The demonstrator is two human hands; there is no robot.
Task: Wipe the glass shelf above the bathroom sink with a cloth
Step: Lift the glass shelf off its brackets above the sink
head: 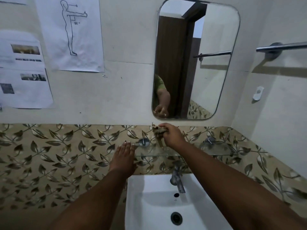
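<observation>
Above the glass shelf (166, 151), right hand (172, 135) half-hides bunched cloth (157, 130).

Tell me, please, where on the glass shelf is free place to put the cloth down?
The glass shelf looks bare between the right hand and the right bracket. The left end is crowded: the left hand rests there, and the cloth hangs beside the left bracket.

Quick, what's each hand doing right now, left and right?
Left hand: open, flat, holding nothing, fingertips at the glass shelf's left end.
Right hand: closed on the cloth, raised above the shelf.
</observation>
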